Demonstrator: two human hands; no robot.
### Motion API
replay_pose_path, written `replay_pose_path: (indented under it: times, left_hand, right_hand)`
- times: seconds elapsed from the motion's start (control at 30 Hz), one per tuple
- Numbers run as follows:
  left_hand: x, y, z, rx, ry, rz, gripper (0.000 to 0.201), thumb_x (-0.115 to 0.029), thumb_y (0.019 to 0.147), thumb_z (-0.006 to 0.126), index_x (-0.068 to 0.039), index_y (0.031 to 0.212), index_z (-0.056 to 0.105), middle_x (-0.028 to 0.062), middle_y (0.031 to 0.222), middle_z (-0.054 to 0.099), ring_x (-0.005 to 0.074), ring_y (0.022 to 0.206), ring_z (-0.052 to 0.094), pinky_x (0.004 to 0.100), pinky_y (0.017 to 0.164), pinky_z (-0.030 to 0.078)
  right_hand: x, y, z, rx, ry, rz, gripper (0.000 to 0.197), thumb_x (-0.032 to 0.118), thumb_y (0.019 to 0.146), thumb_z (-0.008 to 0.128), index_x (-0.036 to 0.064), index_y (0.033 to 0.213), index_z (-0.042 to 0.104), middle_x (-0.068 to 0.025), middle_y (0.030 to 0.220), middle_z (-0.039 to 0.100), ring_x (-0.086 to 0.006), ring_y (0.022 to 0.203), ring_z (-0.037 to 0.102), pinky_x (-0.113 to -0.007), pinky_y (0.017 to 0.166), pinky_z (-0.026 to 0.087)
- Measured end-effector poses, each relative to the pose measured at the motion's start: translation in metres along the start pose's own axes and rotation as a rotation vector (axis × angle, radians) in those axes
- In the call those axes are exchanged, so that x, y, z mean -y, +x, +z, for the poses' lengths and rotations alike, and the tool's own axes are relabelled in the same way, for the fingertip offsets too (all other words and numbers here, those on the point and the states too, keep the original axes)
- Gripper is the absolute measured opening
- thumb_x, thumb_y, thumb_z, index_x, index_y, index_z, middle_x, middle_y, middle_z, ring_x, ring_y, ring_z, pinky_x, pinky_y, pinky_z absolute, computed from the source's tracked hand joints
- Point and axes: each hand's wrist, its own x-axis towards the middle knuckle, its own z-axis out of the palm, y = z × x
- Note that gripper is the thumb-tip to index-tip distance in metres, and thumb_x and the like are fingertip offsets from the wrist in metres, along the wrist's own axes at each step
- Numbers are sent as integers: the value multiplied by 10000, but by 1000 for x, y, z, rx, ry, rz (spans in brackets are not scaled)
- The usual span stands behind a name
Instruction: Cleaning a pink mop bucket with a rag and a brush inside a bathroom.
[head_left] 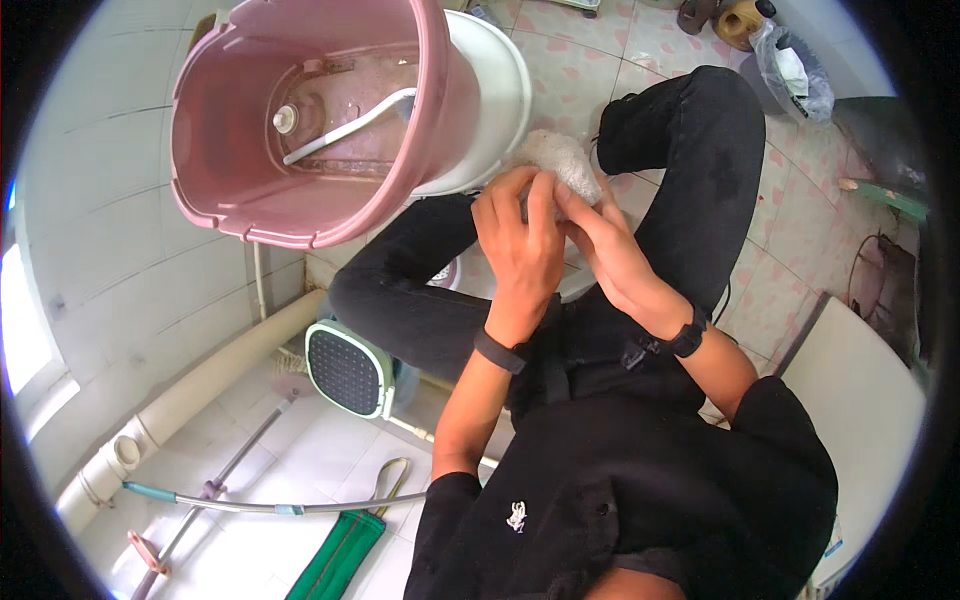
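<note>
Between my knees, both hands meet on an off-white bundle [556,158] with a rough, fuzzy surface. Its exact kind does not show. My left hand [522,228] bends its fingers over the bundle's near left side. My right hand [610,245] closes on it from the right, with thumb and fingers near those of the left. The fingers partly cover the near side of the bundle. Just left of my hands stands a large pink tub [455,110]. A brush with a white handle [345,132] lies inside it, on the wet bottom.
Under the tub is a white rounded base [500,90]. A green-rimmed bucket [350,368] stands by my left leg, near mops [240,455] and a green fabric mop pad [340,550]. At the far right are a bagged bin [790,75] and a yellowish jug [740,22].
</note>
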Motion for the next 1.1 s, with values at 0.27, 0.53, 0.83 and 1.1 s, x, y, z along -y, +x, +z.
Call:
replay_pose_path:
  times: [0.27,0.53,0.83,1.1]
  left_hand:
    - [-5,0,15,92,-16,20,526,26,668,731,-23,1153,533,184,1152,557,386,1058,545,464,878,445]
    - [-13,27,-21,244,-194,-72,682,-44,742,783,8,1324,432,201,1157,594,371,1087,564,419,918,465]
    - [28,79,-103,39,385,177,607,-173,799,792,-25,1326,530,151,1325,576,304,1215,544,454,1040,395]
    - [40,86,-91,18,545,178,610,88,696,657,-20,1295,618,130,1359,601,317,1112,630,439,896,526]
  right_hand:
    - [7,7,-4,1,116,20,396,245,961,637,48,1292,545,-44,1200,612,-137,1113,560,-316,976,423]
    - [3,45,-13,7,88,-129,566,259,927,632,82,1429,442,-58,1294,566,-161,1183,533,-339,1013,408]
    - [4,90,49,-148,-282,-815,646,61,887,652,43,1452,339,-142,1358,510,-259,1274,496,-380,1080,381]
    - [-42,114,48,-16,-753,-1220,743,24,821,685,75,1484,352,-193,1427,412,-355,1331,454,-435,1081,437]
